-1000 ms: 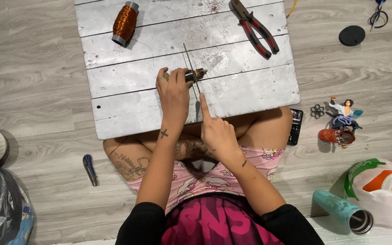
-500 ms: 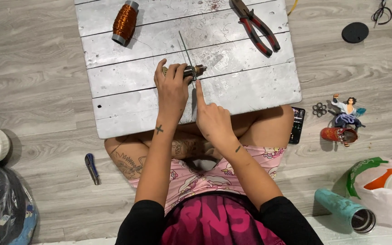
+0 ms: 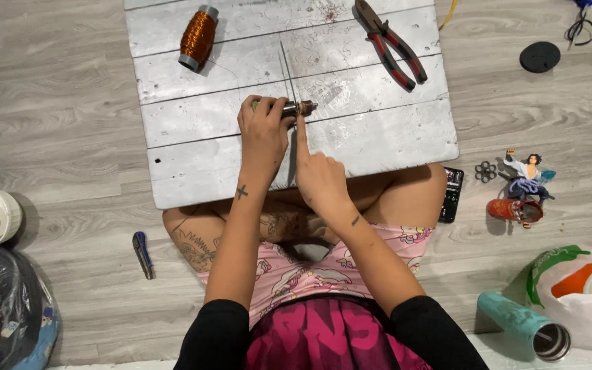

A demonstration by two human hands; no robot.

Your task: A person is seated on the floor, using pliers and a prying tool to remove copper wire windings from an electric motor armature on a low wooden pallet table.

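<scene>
Whitewashed planks make a board [image 3: 378, 137] on grey wood floor [image 3: 56, 123]; left hand [image 3: 263, 133] grips a small metal tool [image 3: 294, 107], right hand [image 3: 318, 175] fingertip touching.

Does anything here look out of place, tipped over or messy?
Mostly the floor: a teal tumbler lies on its side, open end outward, beside a plastic bag. A small figurine and a utility knife lie loose. On the scuffed white board, the left hand and right hand work normally.
</scene>
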